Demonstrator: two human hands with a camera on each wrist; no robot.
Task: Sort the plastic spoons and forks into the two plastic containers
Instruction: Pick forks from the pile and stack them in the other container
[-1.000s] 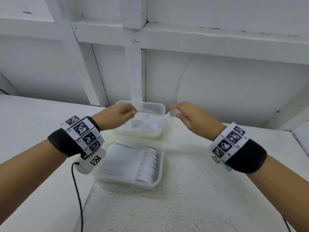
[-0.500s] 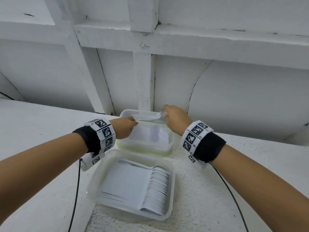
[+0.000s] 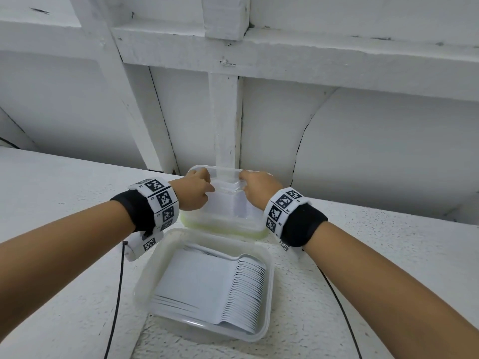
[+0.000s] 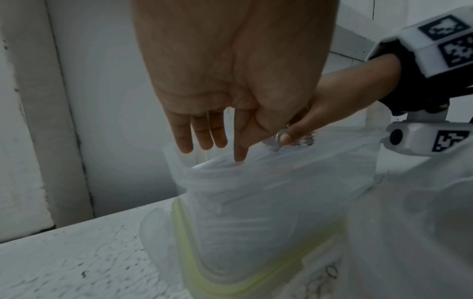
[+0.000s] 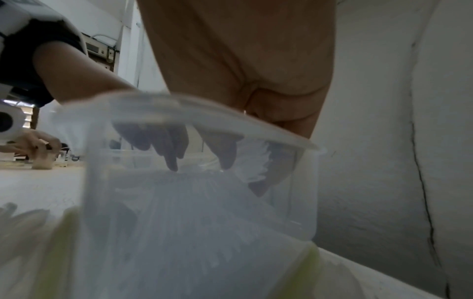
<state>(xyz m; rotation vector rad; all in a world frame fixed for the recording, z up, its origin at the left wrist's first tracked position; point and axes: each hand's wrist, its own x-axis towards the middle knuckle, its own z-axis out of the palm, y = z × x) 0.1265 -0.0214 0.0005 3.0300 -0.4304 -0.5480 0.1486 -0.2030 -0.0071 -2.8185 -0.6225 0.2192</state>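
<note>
Containers on the white table (image 3: 64,203): two, one behind the other.
Near container (image 3: 269,286) holds stacked spoons (image 3: 246,288). Both your hands reach into the far container (image 3: 223,224); left hand (image 3: 194,189) and right hand (image 3: 255,187) pinch the forks (image 5: 194,194) there.

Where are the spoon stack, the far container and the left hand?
spoon stack (image 3: 243,291): head view, on the bowls.
far container (image 3: 223,225): head view, near wall.
left hand (image 3: 193,191): head view, back of hand.
</note>
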